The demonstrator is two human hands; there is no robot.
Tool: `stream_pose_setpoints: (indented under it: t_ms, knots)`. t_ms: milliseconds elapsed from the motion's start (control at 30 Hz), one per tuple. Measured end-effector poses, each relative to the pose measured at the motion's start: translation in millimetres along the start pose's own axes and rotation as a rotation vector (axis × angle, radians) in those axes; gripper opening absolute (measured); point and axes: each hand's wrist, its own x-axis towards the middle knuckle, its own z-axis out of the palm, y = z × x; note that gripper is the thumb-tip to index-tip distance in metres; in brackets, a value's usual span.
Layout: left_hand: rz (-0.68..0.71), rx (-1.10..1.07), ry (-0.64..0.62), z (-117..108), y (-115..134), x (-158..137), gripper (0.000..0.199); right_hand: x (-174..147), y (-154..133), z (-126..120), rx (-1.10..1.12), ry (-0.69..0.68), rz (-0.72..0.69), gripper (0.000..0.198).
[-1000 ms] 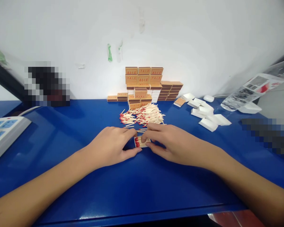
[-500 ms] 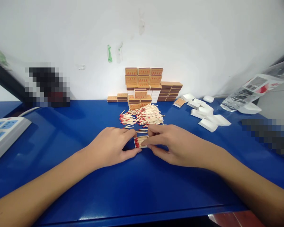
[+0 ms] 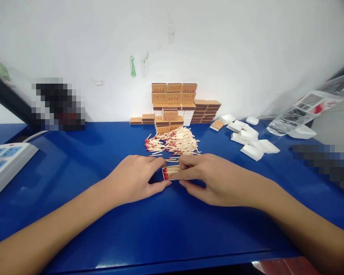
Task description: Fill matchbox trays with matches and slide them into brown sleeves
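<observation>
At the far left edge of the frame a white power strip [image 3: 5, 162] lies on the blue table [image 3: 74, 160]. Near the middle, the left hand [image 3: 133, 179] rests on the table with its fingers curled, thumb and fingertips pinching the left end of a small tray of matches [image 3: 170, 172], whose red heads face that hand. The tray sits flat on the table at the centre of the frame, between the two hands. Just above it in the frame lies a loose pile of matches [image 3: 173, 142], and behind that, against the white wall, stand stacked matchboxes [image 3: 174, 103]. The right hand [image 3: 215, 177] is half closed, its thumb and forefinger pressed on the right end of the tray, the other fingers tucked under beside it. Further right, white box trays [image 3: 250, 139] lie scattered, and a clear plastic bag [image 3: 306, 109] sits at the upper right.
</observation>
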Motion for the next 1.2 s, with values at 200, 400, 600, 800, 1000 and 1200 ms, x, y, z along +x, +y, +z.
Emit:
stream_pose_setpoints:
  t_ms: [200,400,600,800,1000,1200]
  knots:
    - [0.001,0.008,0.017,1.5,-1.1,-1.0,0.035,-6.6,48.8,-21.8,-0.05,0.376,0.175,0.019]
    - [-0.006,-0.002,-0.003,-1.3,-1.1,-1.4,0.038,-30.0,157.0,-38.7,-0.409,0.494,0.646,0.037]
    - [-0.014,0.0,-0.016,-2.6,0.7,-1.9,0.038,-33.5,198.8,-26.0,-0.539,0.382,0.732,0.053]
    - [-0.021,0.006,-0.028,-3.2,0.8,0.3,0.039,-32.0,195.9,-25.8,-0.477,0.363,0.693,0.046]
    - [-0.017,0.01,-0.036,-4.4,0.6,0.3,0.047,-31.7,179.8,-27.3,-0.454,0.308,0.648,0.056]
    - [-0.006,0.015,-0.022,-3.9,1.1,0.3,0.047,-32.3,176.0,-27.5,-0.458,0.261,0.607,0.057]
